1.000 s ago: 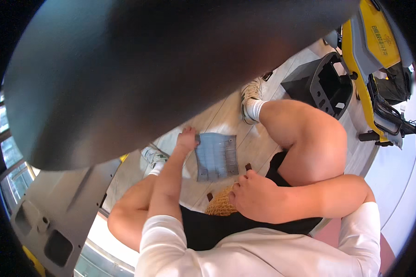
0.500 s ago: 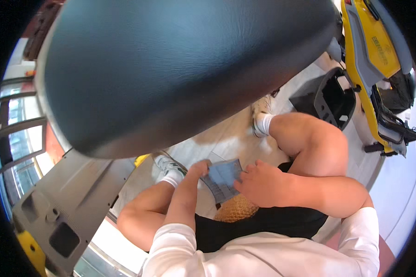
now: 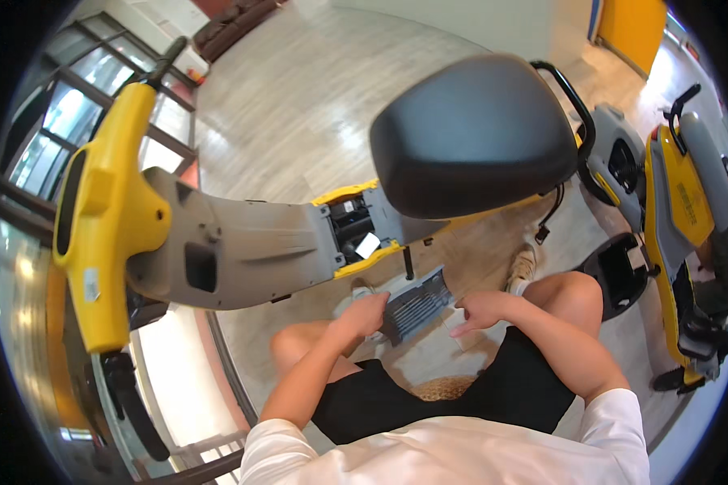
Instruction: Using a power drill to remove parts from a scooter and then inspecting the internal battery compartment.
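A grey plastic panel [image 3: 419,304] with a ribbed face is tilted in front of me, between my knees. My left hand [image 3: 366,315] is closed on its left edge. Just off the opposite edge is my right hand [image 3: 484,310], fingers apart and apparently holding nothing. Beyond the panel stands a yellow and grey scooter [image 3: 259,238]. Its floorboard has an uncovered compartment [image 3: 354,230] with black parts and a white label inside. The black seat [image 3: 473,133] rises to the right of that opening.
The scooter's yellow handlebar column [image 3: 109,202] stands at the left. A second yellow scooter [image 3: 679,194] is at the right, near a black plastic bin-like part [image 3: 615,275] on the floor. A brown sofa [image 3: 234,28] sits far back, and I sit on a woven stool [image 3: 445,388].
My view has drawn back from the seat, so the whole scooter shows. The panel has turned to show its ribs, and my right hand has come away from its edge.
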Available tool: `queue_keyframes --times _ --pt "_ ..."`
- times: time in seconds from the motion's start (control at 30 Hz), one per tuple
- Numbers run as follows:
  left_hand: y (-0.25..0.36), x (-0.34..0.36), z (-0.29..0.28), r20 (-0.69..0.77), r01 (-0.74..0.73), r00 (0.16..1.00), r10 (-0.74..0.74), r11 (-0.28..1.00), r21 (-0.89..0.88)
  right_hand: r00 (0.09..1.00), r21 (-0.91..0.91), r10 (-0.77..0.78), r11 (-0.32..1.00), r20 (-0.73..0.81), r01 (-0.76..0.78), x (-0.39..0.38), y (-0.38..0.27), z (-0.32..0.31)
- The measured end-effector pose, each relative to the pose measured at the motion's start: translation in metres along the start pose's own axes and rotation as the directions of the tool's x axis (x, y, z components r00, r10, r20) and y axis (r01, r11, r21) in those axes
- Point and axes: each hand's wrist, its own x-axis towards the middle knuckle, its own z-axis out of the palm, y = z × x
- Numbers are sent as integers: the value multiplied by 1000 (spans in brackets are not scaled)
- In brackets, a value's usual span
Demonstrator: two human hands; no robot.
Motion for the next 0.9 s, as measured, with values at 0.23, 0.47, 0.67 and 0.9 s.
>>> queue_keyframes --times 0.23,0.47,0.67,0.9 --pt "80 -78 -2 -473 108 880 47 949 296 991 991 8 -10 -136 136 19 -52 -3" --pt "87 -86 17 -537 78 835 115 943 324 957 953 216 -188 -194 236 45 -65 9" --pt "79 -92 7 -450 69 888 94 941 332 947 956 306 -232 -101 177 41 -70 7" --pt "70 -79 -15 -290 86 957 -18 971 223 944 972 298 -136 -143 190 69 -35 -16"
